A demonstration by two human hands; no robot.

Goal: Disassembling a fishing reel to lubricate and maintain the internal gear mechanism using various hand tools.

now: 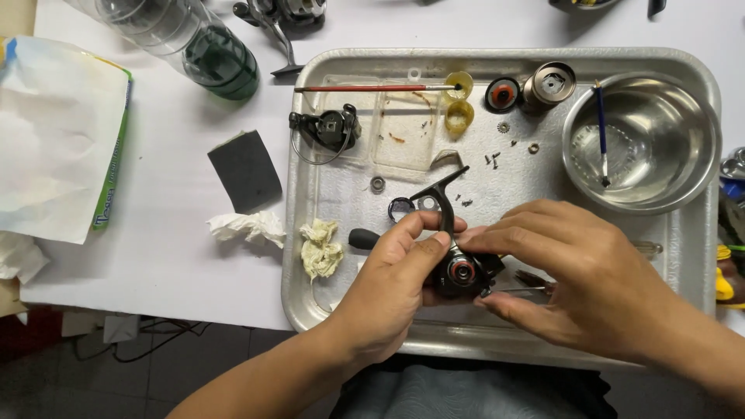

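A black fishing reel body (459, 268) with a curved stem is held over the metal tray (326, 186) near its front edge. My left hand (392, 283) grips the reel body from the left, thumb and fingers around it. My right hand (578, 268) comes in from the right, fingertips on the reel's top, and holds a thin metal tool (516, 289) whose tip touches the reel's side. A black knob handle (363, 238) pokes out to the left of my left hand.
On the tray lie a steel bowl (660, 178) with a blue brush, a red-handled brush (365, 88), a reel rotor (326, 128), a spool (549, 84), small screws and a stained tissue (320, 248). Left of the tray are a black pad (244, 171), crumpled tissue and a clear bottle (202, 46).
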